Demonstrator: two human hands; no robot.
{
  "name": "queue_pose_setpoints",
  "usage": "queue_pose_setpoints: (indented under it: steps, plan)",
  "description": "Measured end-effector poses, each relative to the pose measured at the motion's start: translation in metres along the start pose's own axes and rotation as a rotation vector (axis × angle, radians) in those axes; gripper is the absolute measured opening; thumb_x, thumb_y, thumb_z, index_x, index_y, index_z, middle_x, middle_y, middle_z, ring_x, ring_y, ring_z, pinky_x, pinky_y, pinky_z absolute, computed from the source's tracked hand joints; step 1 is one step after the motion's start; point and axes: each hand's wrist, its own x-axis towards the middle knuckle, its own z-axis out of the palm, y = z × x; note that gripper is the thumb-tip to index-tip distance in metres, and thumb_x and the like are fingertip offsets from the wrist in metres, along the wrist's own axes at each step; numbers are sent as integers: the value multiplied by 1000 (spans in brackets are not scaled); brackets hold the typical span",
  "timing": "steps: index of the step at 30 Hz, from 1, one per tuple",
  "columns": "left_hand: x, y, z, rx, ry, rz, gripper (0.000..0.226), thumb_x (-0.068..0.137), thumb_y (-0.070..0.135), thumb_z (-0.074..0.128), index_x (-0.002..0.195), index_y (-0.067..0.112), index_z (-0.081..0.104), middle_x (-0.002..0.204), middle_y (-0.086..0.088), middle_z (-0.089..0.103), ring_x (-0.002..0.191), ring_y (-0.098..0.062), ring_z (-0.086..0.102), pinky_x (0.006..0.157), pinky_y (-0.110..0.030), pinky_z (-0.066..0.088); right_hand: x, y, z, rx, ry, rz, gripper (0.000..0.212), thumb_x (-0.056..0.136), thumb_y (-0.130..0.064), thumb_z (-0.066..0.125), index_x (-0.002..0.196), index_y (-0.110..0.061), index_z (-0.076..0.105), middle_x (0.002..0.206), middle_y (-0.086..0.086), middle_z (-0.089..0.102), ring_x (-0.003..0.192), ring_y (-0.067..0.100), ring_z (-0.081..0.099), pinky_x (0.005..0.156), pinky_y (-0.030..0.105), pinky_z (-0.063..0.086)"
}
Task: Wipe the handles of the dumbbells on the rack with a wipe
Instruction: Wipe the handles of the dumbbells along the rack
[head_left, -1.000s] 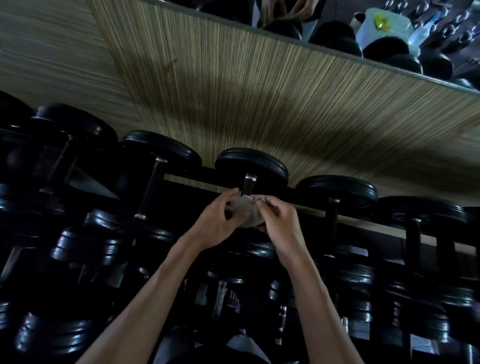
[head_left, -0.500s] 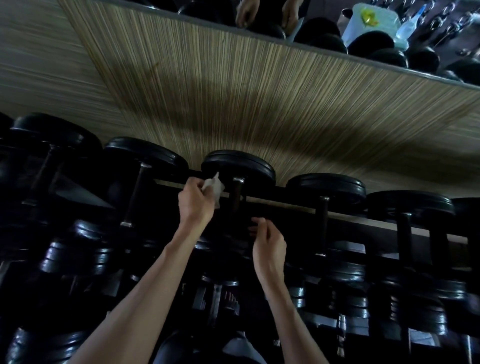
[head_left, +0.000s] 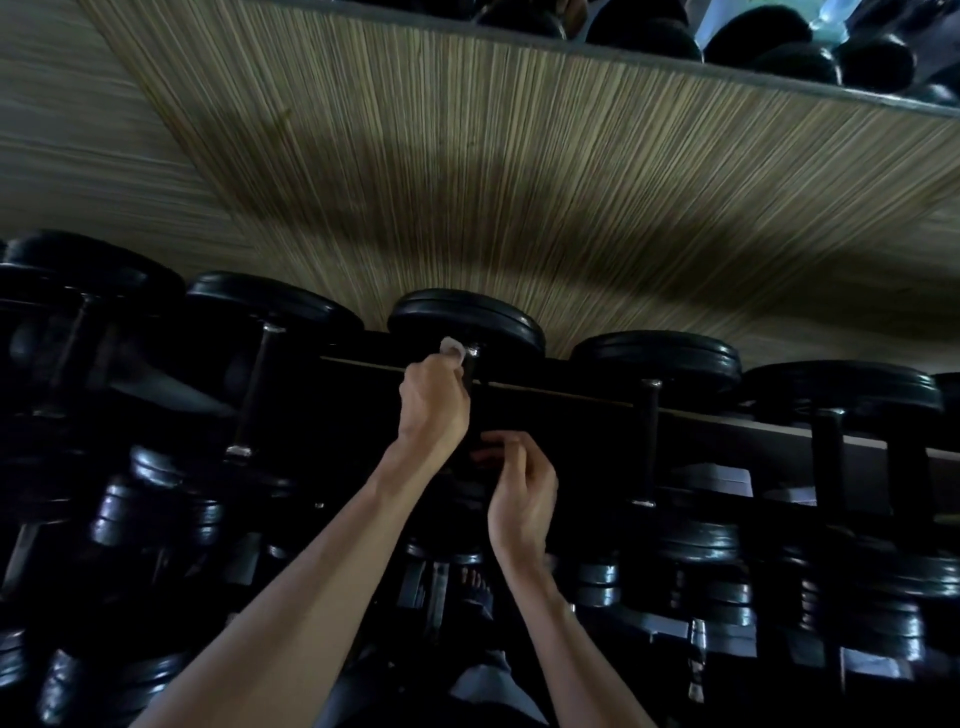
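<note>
Our left hand (head_left: 434, 405) pinched the wipe (head_left: 453, 349) against the top end of the middle dumbbell's handle (head_left: 470, 374), which ran away from us (far end up). Right hand (head_left: 519, 493) hung lower, loosely curled, empty.

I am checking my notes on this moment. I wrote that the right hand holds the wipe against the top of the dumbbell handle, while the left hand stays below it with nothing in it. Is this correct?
Not quite: the hands are swapped. In the head view the left hand holds the wipe against the top of the dumbbell handle, while the right hand stays below it with nothing in it.
</note>
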Motion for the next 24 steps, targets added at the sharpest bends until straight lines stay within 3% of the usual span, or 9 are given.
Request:
queue_pose_setpoints:
  steps: [2,6,9,11,13,14,16,19,24]
  plan:
    - [6,-1,2,7,17,-3,28,104,15,40,83,23,55,82,4,53,60,3,39,54,-13,42,0,-1,-1,4,-16,-9,35,104,-14,42,91,-22,73,78,-6,73,72,10,69,64,19,54]
    - [3,-8,-4,49,-54,49,29,106,19,36,108,15,65,102,0,65,85,-8,63,67,-9,47,0,0,-1,23,-18,-2,34,103,-11,42,90,-20,73,76,-5,73,73,11,70,63,17,52]
    - [-7,-8,-7,61,-91,84,31,108,24,32,87,29,54,78,8,57,58,-2,52,47,-7,42,1,2,0,25,-14,-8,34,102,-13,43,89,-21,72,77,-4,73,75,11,71,66,18,52]
    - [0,-6,-9,58,-74,58,31,106,20,37,90,29,63,84,6,62,71,-6,60,57,-9,43,1,5,1,18,-11,-10,33,102,-15,42,89,-22,72,76,-4,73,75,12,71,66,21,53]
    - [10,-8,-14,33,-69,-9,27,104,18,45,114,10,69,104,-6,68,99,-19,65,73,-10,41,1,5,1,11,-14,-2,34,102,-13,43,89,-23,72,78,-5,73,76,13,71,70,28,56]
    - [12,-9,-15,30,-78,-27,29,104,18,46,120,6,66,107,-6,67,104,-17,63,74,-6,39,1,5,1,11,-15,-1,34,102,-13,43,89,-23,72,78,-5,74,77,13,71,71,31,57]
    - [4,-11,-15,54,-105,37,27,104,16,47,120,5,65,104,1,64,98,-9,61,73,0,41,1,5,0,15,-13,-4,34,102,-13,42,89,-23,72,79,-5,74,78,13,71,72,32,57]
    - [-5,-11,-10,72,-80,99,26,103,14,47,122,6,64,105,-1,66,99,-14,65,77,-8,46,1,6,1,17,11,-15,34,100,-17,41,88,-23,72,77,-5,73,76,13,71,69,32,58]
    - [7,-5,-15,-12,-119,20,29,103,17,50,125,5,64,106,-3,65,109,-18,63,82,-11,43,1,6,1,14,11,-3,34,101,-13,42,87,-23,72,77,-5,73,75,13,71,70,33,58]
